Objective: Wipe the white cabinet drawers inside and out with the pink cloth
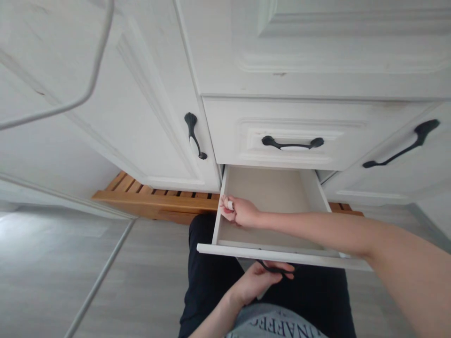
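Note:
A white drawer (282, 253) is pulled out of the cabinet over my lap, its pale bottom (268, 185) showing. My left hand (259, 279) is below the drawer front, fingers curled round its dark curved handle (276, 269). Reaching across from the right, my right forearm passes over the drawer. My right hand (243, 212) is closed at the inner side of the drawer's left wall (216, 225). A small pinkish bit with a white part (230, 205) shows at its fingers; I cannot make out what it is.
Above is a closed drawer with a dark handle (292, 143). Cabinet doors with handles (195, 136) stand either side. A slatted wooden base (155, 202) runs underneath. A white curved rod (95, 70) crosses the upper left. My dark-trousered legs (202, 272) are under the drawer.

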A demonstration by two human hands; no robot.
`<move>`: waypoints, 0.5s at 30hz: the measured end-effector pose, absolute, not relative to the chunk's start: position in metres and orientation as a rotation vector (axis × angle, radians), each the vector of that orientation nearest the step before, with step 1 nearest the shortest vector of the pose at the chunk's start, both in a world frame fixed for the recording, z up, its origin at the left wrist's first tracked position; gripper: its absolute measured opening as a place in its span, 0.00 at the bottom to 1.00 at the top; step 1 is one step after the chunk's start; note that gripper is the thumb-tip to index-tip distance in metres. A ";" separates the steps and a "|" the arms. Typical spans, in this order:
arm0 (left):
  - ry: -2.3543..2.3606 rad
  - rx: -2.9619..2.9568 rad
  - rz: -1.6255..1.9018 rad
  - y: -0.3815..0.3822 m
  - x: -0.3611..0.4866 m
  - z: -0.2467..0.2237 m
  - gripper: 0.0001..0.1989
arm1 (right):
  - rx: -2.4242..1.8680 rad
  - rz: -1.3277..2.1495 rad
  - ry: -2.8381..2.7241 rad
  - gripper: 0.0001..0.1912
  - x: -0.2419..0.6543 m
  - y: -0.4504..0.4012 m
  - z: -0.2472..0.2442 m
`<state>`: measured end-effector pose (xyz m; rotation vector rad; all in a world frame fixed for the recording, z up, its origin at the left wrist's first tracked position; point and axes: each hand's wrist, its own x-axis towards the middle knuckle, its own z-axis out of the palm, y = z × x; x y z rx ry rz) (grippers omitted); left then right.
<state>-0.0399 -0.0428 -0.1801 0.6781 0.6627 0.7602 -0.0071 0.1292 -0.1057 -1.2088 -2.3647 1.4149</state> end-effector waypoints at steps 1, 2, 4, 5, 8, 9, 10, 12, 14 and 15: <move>0.666 0.684 0.761 -0.042 -0.039 -0.181 0.18 | -1.177 1.504 -2.343 0.04 -0.011 0.125 -0.110; 0.668 0.694 0.756 -0.041 -0.039 -0.181 0.18 | -1.129 1.594 -2.328 0.03 -0.012 0.120 -0.114; 0.675 0.725 0.732 -0.038 -0.040 -0.183 0.17 | -0.990 1.765 -2.309 0.07 -0.009 0.111 -0.118; 0.675 0.745 0.715 -0.036 -0.041 -0.184 0.17 | -0.917 1.835 -2.299 0.08 -0.005 0.108 -0.118; 0.649 0.801 0.668 -0.032 -0.046 -0.184 0.17 | -0.776 1.955 -2.251 0.06 0.007 0.106 -0.110; 0.637 0.815 0.658 -0.031 -0.047 -0.183 0.16 | -0.738 1.958 -2.238 0.05 0.009 0.106 -0.105; 0.632 0.821 0.656 -0.030 -0.048 -0.182 0.16 | -0.696 1.933 -2.239 0.04 0.010 0.107 -0.099; 0.641 0.806 0.675 -0.031 -0.047 -0.180 0.16 | -0.591 1.795 -2.284 0.03 0.008 0.107 -0.084; 0.663 0.767 0.703 -0.032 -0.045 -0.178 0.15 | -0.470 1.609 -2.357 0.10 -0.003 0.105 -0.071; 0.671 0.752 0.710 -0.032 -0.045 -0.177 0.15 | -0.407 1.554 -2.388 0.14 -0.010 0.104 -0.065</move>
